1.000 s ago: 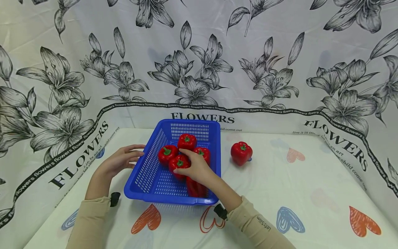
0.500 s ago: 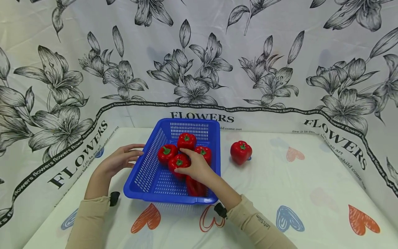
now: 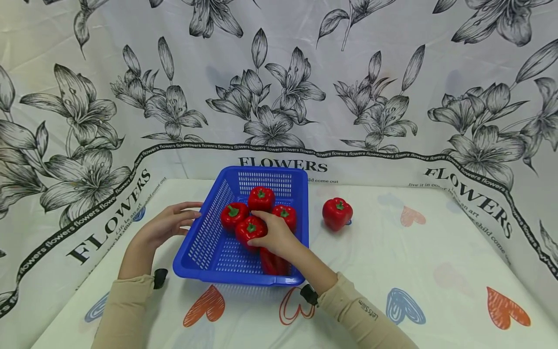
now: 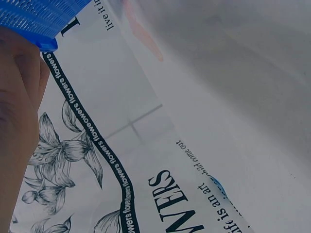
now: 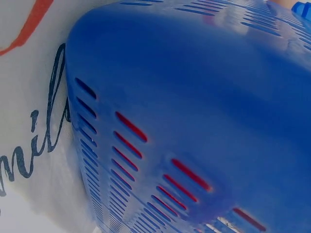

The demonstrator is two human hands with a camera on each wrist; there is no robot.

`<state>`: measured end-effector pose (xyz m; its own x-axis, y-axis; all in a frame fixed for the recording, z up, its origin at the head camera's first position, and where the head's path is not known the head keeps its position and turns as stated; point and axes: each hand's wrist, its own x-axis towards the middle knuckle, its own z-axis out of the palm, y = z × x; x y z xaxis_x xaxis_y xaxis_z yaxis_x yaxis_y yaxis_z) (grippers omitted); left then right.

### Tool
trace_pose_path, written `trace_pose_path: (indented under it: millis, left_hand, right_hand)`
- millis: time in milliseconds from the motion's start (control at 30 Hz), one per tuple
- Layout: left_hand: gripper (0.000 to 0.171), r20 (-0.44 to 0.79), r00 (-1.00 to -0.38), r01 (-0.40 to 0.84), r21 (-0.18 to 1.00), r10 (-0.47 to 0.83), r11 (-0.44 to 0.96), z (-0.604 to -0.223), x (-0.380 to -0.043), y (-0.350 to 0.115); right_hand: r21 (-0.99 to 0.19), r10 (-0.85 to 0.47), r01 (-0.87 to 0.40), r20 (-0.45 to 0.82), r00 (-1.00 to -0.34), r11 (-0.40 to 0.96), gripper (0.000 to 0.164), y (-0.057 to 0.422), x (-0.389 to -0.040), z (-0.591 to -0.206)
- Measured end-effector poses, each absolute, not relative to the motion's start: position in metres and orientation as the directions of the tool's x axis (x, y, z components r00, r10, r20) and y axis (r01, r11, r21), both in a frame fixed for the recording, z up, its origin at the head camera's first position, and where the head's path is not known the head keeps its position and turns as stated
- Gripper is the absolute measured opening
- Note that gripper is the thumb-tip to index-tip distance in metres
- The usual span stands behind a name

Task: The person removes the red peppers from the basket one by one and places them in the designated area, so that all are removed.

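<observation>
A blue plastic basket (image 3: 205, 276) holds several red bell peppers in the head view. My right hand (image 3: 280, 236) reaches over its right front part and grips the middle bell pepper (image 3: 249, 233), thumb at the near side and a finger at the far side. Other peppers lie around it: a left one (image 3: 232, 216), a back one (image 3: 261, 198) and a right one (image 3: 285, 215). Beneath my right wrist another red pepper (image 3: 273, 263) is partly hidden. My left hand (image 3: 163, 227) has its slightly bent fingertips at the basket's left rim.
One more red bell pepper (image 3: 337, 214) sits on the heart-printed tablecloth (image 3: 375, 261), right of the basket. A flower-printed cloth (image 3: 383, 97) rises behind. The basket's perforated wall (image 5: 194, 107) fills most of the right wrist view.
The right thumb has slid slightly right along the near side of the middle pepper. Basket, peppers and left hand look still.
</observation>
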<state>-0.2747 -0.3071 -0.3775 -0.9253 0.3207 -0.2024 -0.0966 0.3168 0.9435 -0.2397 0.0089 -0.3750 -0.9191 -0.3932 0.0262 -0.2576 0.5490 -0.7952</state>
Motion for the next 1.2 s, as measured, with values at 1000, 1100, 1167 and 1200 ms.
trace_pose_path:
  millis: [1000, 1100, 1167, 1200]
  left_hand:
    - [0.060, -0.203, -0.930, -0.096, 0.939, 0.307, 0.331, -0.3760, -0.2724, -0.3068]
    - [0.060, -0.198, -0.929, -0.089, 0.939, 0.311, 0.332, -0.3765, -0.2728, -0.3071]
    - [0.059, -0.196, -0.929, -0.085, 0.939, 0.315, 0.332, -0.3768, -0.2729, -0.3073]
    - [0.059, -0.196, -0.929, -0.085, 0.939, 0.315, 0.333, -0.3768, -0.2729, -0.3074]
  right_hand:
    - [-0.870, -0.380, -0.249, 0.078, -0.922, 0.426, 0.071, 0.0144, -0.2379, -0.3706]
    - [-0.883, -0.377, -0.244, 0.084, -0.922, 0.401, 0.071, 0.0151, -0.2373, -0.3696]
    - [-0.890, -0.375, -0.247, 0.095, -0.922, 0.383, 0.071, 0.0161, -0.2369, -0.3689]
    - [-0.894, -0.373, -0.249, 0.102, -0.922, 0.373, 0.071, 0.0167, -0.2367, -0.3682]
